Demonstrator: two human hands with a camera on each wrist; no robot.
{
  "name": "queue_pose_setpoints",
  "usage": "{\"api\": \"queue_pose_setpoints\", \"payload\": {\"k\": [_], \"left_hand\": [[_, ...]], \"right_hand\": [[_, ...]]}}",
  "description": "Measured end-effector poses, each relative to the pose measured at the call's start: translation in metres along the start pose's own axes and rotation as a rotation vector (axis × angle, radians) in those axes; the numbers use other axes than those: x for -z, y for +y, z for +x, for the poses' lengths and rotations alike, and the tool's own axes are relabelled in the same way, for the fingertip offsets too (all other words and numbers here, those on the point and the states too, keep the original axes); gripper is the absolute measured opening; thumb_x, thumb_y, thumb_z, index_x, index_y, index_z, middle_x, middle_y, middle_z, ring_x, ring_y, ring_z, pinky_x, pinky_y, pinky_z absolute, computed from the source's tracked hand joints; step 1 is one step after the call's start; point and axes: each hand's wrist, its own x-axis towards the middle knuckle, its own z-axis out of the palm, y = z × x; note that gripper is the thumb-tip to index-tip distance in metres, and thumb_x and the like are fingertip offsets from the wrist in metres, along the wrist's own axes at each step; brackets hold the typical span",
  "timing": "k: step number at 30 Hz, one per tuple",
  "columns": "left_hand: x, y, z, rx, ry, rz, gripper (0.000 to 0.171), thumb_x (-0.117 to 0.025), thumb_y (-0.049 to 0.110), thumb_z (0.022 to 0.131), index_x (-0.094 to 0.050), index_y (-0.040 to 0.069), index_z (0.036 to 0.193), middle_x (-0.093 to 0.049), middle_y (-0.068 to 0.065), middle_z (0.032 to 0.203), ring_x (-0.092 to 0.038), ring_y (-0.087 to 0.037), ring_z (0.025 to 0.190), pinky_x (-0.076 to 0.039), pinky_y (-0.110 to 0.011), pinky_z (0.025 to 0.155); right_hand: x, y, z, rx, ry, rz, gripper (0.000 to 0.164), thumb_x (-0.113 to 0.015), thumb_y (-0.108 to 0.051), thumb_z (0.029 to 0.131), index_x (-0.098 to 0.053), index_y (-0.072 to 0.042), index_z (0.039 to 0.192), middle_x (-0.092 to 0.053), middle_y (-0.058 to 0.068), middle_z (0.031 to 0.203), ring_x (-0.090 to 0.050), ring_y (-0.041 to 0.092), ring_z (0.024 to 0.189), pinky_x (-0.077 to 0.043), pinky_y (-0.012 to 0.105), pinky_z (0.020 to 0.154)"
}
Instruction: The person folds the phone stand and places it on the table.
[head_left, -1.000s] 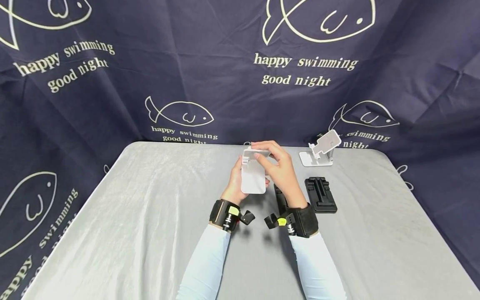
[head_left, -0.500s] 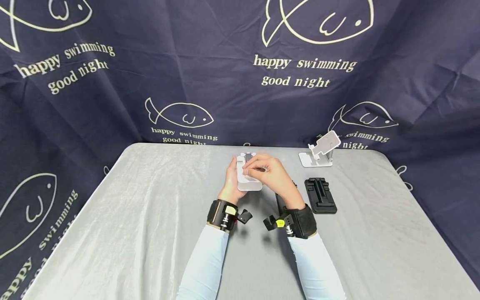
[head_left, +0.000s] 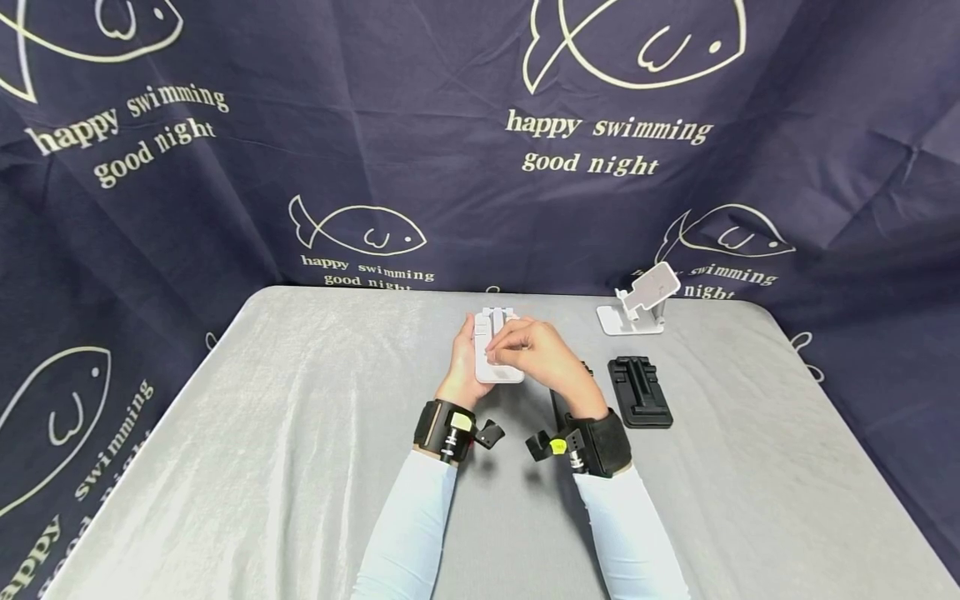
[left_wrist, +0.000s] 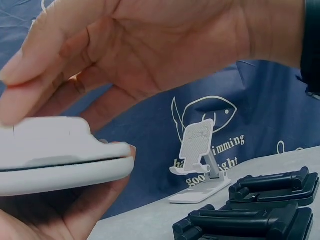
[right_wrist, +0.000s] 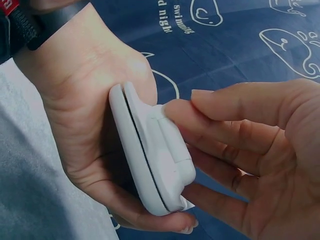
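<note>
A folded white phone stand (head_left: 501,374) lies on my left hand (head_left: 460,372), above the table. In the right wrist view the left palm and fingers wrap around the stand's (right_wrist: 131,145) underside, and the two plates sit nearly flat together with a thin dark gap. My right hand (head_left: 546,358) is over the stand, its thumb and index fingertips close together and fingertips touching the raised hinge part on top. From the left wrist view, the right fingers reach down onto the upper side of the stand (left_wrist: 65,177), fairly relaxed.
An unfolded white phone stand (head_left: 647,293) stands at the table's back right. Before it lies a folded black phone stand (head_left: 642,396). A second black stand (left_wrist: 240,222) is nearer, mostly covered by my right wrist in the head view. Behind the table (head_left: 247,467) hangs a blue fish-print curtain.
The white stand's upper panel, raised a second ago, has folded down onto its base. My right hand moved down and left with it, then slightly lower along the stand.
</note>
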Motion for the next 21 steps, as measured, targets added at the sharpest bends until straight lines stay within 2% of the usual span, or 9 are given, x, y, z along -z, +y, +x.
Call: {"api": "queue_pose_setpoints", "payload": {"k": [5, 8, 13, 18, 21], "left_hand": [[0.001, 0.0, 0.0, 0.0, -0.007, -0.004, 0.069, -0.002, 0.054, 0.098, -0.035, 0.007, 0.139, -0.061, 0.001, 0.096, -0.059, -0.008, 0.085, -0.048, -0.022, 0.07], [0.0, 0.0, 0.0, -0.005, -0.005, 0.004, 0.067, -0.003, 0.054, 0.099, -0.04, 0.009, 0.131, -0.061, 0.002, 0.092, -0.059, -0.007, 0.08, -0.047, -0.022, 0.067], [0.0, -0.002, 0.0, -0.027, 0.022, 0.039, 0.063, -0.005, 0.054, 0.099, -0.046, 0.01, 0.12, -0.062, 0.003, 0.084, -0.059, -0.006, 0.074, -0.048, -0.021, 0.063], [0.001, -0.003, 0.0, -0.092, 0.088, 0.14, 0.063, -0.009, 0.052, 0.101, -0.047, 0.007, 0.126, -0.064, 0.004, 0.089, -0.062, -0.007, 0.078, -0.051, -0.022, 0.067], [0.0, -0.003, 0.001, -0.129, 0.128, 0.19, 0.064, -0.011, 0.05, 0.102, -0.045, 0.007, 0.134, -0.063, 0.002, 0.1, -0.062, -0.007, 0.085, -0.051, -0.022, 0.071]], "right_hand": [[-0.001, 0.005, 0.001, -0.01, -0.007, -0.008, 0.012, -0.066, -0.004, 0.08, -0.077, -0.006, 0.077, -0.07, 0.001, 0.087, -0.055, 0.016, 0.092, -0.042, 0.03, 0.087], [0.0, 0.005, 0.001, -0.014, -0.007, 0.003, 0.011, -0.066, -0.005, 0.081, -0.077, -0.006, 0.077, -0.07, 0.001, 0.087, -0.056, 0.015, 0.092, -0.042, 0.03, 0.088], [0.003, 0.002, -0.002, -0.017, -0.003, 0.026, 0.01, -0.067, -0.008, 0.084, -0.076, -0.004, 0.088, -0.07, 0.005, 0.092, -0.058, 0.017, 0.093, -0.045, 0.032, 0.089], [0.009, -0.001, -0.005, -0.057, 0.104, 0.053, 0.019, -0.065, -0.011, 0.086, -0.071, -0.004, 0.103, -0.068, 0.011, 0.106, -0.062, 0.025, 0.1, -0.049, 0.041, 0.091], [0.012, 0.0, -0.004, -0.132, 0.189, 0.056, 0.032, -0.063, -0.012, 0.087, -0.064, -0.002, 0.118, -0.061, 0.015, 0.121, -0.058, 0.031, 0.111, -0.046, 0.046, 0.097]]}}
